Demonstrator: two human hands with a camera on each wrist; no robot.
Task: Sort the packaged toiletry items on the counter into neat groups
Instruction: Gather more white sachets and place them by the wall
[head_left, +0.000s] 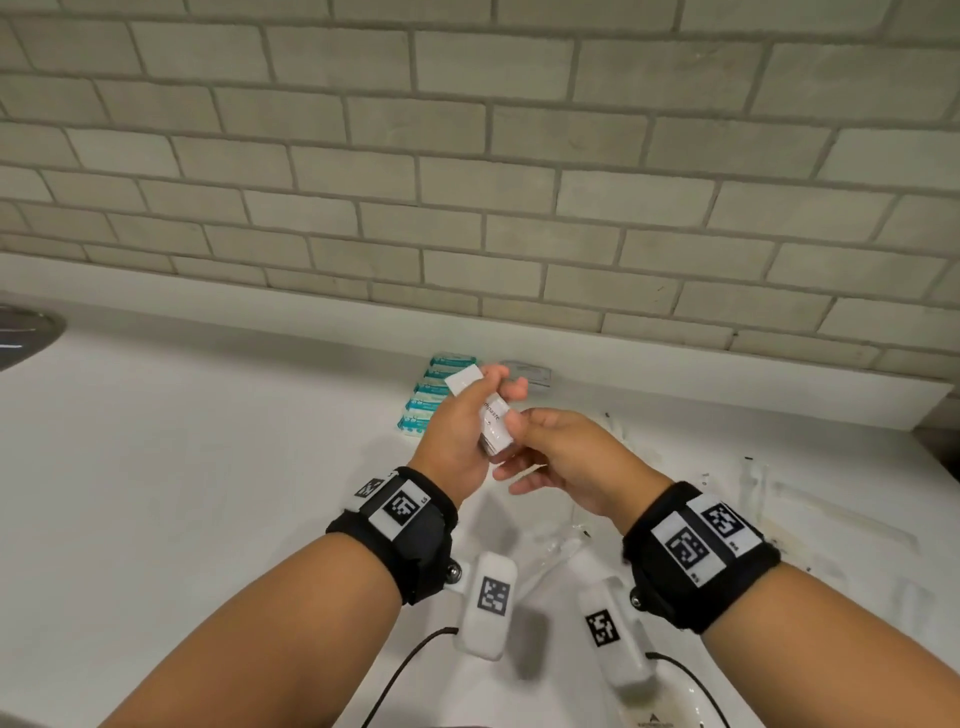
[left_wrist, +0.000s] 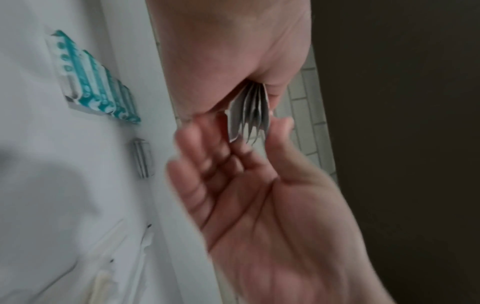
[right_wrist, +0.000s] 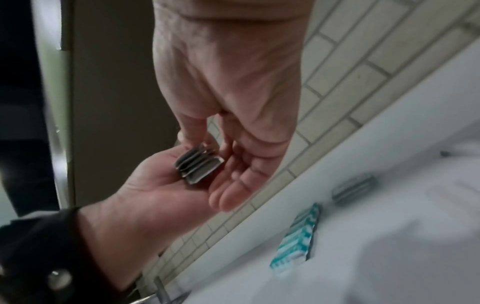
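A small stack of white toothpaste boxes (head_left: 485, 410) was up in the air above the counter (head_left: 208, 467), held between both hands. From the wrist views you could see the box ends fanned out a bit, several thin cartons bunched together. The left hand (head_left: 457, 436) had its fingers and thumb wrapped round the stack, top end poking out past the fingertips. The right hand (head_left: 561, 457) was right up against the lower end, thumb and forefinger pinching it while the other fingers hung loose and half open underneath.

Behind the hands, near the back of the counter, a row of teal-and-white packets (head_left: 423, 400) lay neatly overlapped in a line. Just beside that, closer to the tiled wall (head_left: 467, 182), was a small pile of clear or silvery wrapped items (head_left: 530, 374), too blurry to say what they were. More clear-wrapped things (head_left: 753, 483) were scattered over the right side of the counter, well apart from the tidy row. Both wrists had black bands (head_left: 410, 525) with printed marker tags.
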